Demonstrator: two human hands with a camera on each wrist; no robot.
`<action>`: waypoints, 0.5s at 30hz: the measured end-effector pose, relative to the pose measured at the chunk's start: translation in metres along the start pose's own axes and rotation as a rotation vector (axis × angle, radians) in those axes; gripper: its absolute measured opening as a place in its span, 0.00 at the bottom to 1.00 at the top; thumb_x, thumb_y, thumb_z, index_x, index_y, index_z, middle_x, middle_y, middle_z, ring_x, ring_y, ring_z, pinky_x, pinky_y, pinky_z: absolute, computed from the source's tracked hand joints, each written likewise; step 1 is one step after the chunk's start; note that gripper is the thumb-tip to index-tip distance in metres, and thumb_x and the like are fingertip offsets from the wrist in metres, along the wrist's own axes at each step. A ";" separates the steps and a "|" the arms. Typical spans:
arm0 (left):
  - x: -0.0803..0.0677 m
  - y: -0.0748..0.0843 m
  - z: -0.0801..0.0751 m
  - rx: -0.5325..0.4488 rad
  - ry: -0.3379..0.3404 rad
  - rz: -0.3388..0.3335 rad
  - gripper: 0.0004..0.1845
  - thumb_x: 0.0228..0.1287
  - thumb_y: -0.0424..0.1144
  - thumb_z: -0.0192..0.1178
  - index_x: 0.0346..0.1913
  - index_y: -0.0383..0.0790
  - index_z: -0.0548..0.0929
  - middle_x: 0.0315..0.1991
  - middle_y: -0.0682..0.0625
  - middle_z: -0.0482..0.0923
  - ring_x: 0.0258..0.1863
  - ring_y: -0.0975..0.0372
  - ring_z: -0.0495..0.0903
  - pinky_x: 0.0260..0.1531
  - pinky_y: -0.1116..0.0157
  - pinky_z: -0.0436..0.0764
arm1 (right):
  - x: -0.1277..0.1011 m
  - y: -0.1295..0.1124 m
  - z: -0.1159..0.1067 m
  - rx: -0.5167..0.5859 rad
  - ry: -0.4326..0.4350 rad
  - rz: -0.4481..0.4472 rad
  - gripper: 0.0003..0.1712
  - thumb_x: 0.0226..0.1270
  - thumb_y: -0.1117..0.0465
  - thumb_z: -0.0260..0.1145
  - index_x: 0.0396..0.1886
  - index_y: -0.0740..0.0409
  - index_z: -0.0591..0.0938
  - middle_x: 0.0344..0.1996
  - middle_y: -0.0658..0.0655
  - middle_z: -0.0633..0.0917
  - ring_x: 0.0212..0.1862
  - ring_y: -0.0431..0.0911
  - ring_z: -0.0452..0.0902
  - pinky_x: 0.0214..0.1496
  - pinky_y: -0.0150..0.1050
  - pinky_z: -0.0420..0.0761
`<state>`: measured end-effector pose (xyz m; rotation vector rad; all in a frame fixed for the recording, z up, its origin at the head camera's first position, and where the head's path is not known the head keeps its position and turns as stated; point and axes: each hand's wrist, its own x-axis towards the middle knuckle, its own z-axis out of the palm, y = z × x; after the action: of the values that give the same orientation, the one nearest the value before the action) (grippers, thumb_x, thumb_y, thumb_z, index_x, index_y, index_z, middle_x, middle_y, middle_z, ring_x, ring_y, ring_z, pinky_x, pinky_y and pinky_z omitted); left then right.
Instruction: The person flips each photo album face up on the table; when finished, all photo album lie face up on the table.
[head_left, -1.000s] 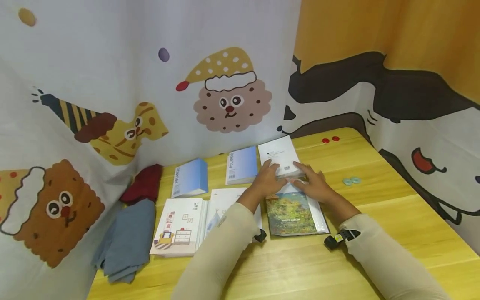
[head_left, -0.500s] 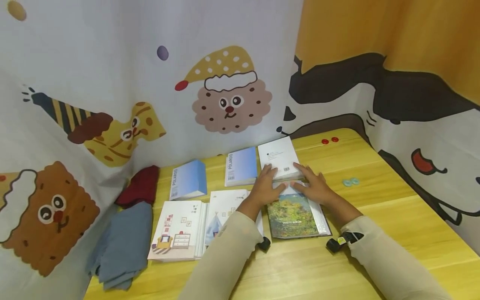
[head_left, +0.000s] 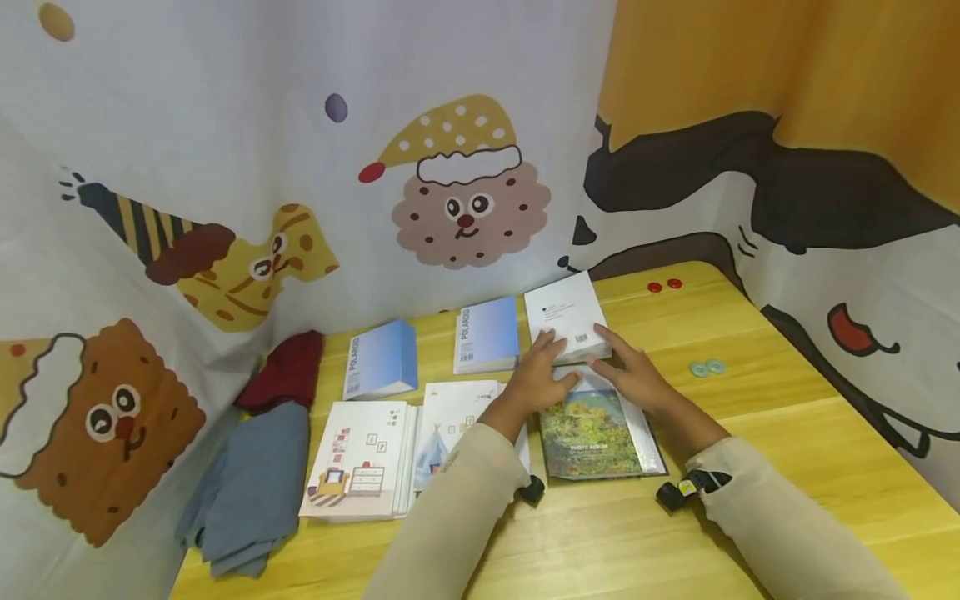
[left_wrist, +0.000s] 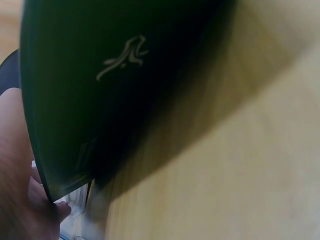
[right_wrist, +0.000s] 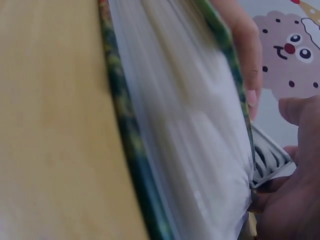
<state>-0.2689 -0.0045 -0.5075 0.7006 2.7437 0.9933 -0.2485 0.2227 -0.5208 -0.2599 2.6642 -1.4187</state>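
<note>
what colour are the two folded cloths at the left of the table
One cloth is dark red, the other cloth grey-blue; head view.

Your left hand is covering the far edge of the green album; its title is reading too small.

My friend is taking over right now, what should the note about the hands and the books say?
Left hand: flat, fingers straight on the near edge of the white album.
Right hand: fingers straight, touching the same white album's near right corner, over the green photo album.
Both albums lie flat on the yellow table.
Done: nothing lifted.
Left: the white album is only touched, not gripped.
</note>
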 end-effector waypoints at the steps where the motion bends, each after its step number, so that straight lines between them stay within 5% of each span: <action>1: 0.000 0.000 0.000 -0.005 0.002 0.009 0.40 0.81 0.55 0.61 0.87 0.45 0.63 0.91 0.46 0.50 0.92 0.51 0.46 0.87 0.42 0.59 | -0.001 -0.001 0.001 0.016 0.005 -0.001 0.46 0.88 0.41 0.57 0.93 0.38 0.47 0.89 0.69 0.54 0.85 0.74 0.55 0.84 0.78 0.54; 3: 0.000 0.000 -0.001 -0.019 0.007 0.024 0.40 0.81 0.54 0.62 0.87 0.46 0.63 0.91 0.46 0.51 0.91 0.51 0.47 0.86 0.42 0.60 | -0.002 -0.004 0.001 0.031 0.023 -0.009 0.46 0.88 0.41 0.58 0.93 0.37 0.47 0.89 0.68 0.53 0.84 0.74 0.60 0.77 0.77 0.68; 6: 0.000 -0.001 -0.001 -0.049 0.029 0.058 0.39 0.80 0.51 0.63 0.87 0.45 0.63 0.90 0.45 0.53 0.91 0.50 0.50 0.86 0.41 0.61 | -0.004 -0.010 0.003 0.050 0.061 -0.037 0.45 0.88 0.43 0.58 0.93 0.39 0.48 0.90 0.66 0.52 0.83 0.74 0.62 0.75 0.76 0.72; 15: 0.002 -0.008 0.003 -0.119 0.137 0.189 0.41 0.79 0.44 0.66 0.88 0.44 0.61 0.86 0.43 0.62 0.84 0.49 0.67 0.80 0.48 0.73 | -0.009 -0.019 0.011 0.163 0.220 -0.276 0.44 0.86 0.60 0.63 0.91 0.51 0.54 0.91 0.61 0.46 0.89 0.67 0.48 0.86 0.73 0.55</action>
<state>-0.2730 -0.0068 -0.5146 0.9164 2.7427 1.2777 -0.2355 0.2053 -0.5110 -0.4996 2.7443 -1.8344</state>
